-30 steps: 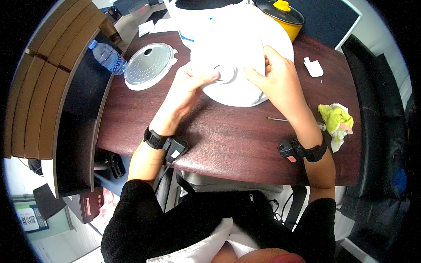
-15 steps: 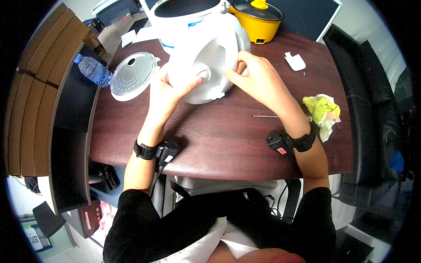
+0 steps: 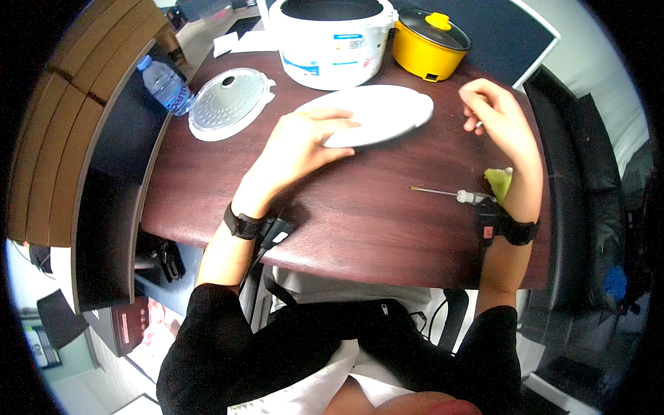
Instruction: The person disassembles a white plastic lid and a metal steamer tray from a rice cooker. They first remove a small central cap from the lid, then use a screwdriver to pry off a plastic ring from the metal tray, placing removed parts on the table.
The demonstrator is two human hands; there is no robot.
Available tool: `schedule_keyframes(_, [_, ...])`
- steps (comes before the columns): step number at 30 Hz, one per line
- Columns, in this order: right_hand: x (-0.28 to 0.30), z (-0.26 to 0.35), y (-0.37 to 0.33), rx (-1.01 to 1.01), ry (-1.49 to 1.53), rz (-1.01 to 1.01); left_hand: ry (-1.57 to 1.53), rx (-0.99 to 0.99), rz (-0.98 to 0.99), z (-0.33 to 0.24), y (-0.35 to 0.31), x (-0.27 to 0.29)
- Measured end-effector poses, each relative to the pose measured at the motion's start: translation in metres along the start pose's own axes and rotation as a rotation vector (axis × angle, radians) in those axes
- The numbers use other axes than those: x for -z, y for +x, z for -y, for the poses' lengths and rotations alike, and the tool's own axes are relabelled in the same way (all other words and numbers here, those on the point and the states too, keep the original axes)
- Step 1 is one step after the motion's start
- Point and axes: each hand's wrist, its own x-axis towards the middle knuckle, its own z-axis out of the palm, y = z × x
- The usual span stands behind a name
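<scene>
The left hand (image 3: pixel 301 142) had its fingers clamped on the near-left rim of the white, oval plastic lid (image 3: pixel 384 114), seemingly to steady it over the reddish-brown, wood-grained surface (image 3: pixel 346 228). The right hand (image 3: pixel 501 121) curled well apart; I couldn't tell whether its fingers gripped anything.

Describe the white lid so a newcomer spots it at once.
On the brown table, find the white cooker at the back. Just in front, the left hand grips the white lid, plain and held, unlike the grey, pitted disc to its left.
</scene>
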Motion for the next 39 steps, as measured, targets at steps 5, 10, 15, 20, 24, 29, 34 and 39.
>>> schedule_keyframes(5, [-0.002, 0.011, -0.003, -0.038, -0.027, 0.042, 0.036, -0.056, 0.088, -0.005, -0.001, 0.0])
schedule_keyframes(10, [0.0, 0.014, -0.008, -0.041, -0.039, 0.052, -0.116, 0.019, 0.125, -0.006, -0.001, 0.004])
schedule_keyframes(15, [0.0, 0.017, -0.01, -0.032, -0.104, 0.057, -0.14, 0.051, 0.079, -0.001, -0.004, 0.011])
schedule_keyframes(20, [0.003, 0.016, -0.014, -0.025, -0.054, 0.062, -0.154, 0.153, -0.047, -0.003, -0.005, 0.021])
schedule_keyframes(24, [0.002, 0.018, -0.013, -0.057, -0.028, 0.056, -0.023, 0.236, -0.162, 0.008, -0.005, 0.035])
schedule_keyframes(29, [0.009, 0.023, -0.018, -0.069, -0.052, 0.063, 0.147, 0.41, -0.224, 0.054, -0.01, 0.058])
schedule_keyframes(34, [0.01, 0.027, -0.019, -0.062, -0.048, 0.061, 0.4, 0.656, -0.065, 0.13, -0.027, 0.082])
schedule_keyframes(39, [0.009, 0.03, -0.022, -0.072, -0.07, 0.071, 0.401, 0.745, 0.106, 0.159, -0.024, 0.071])
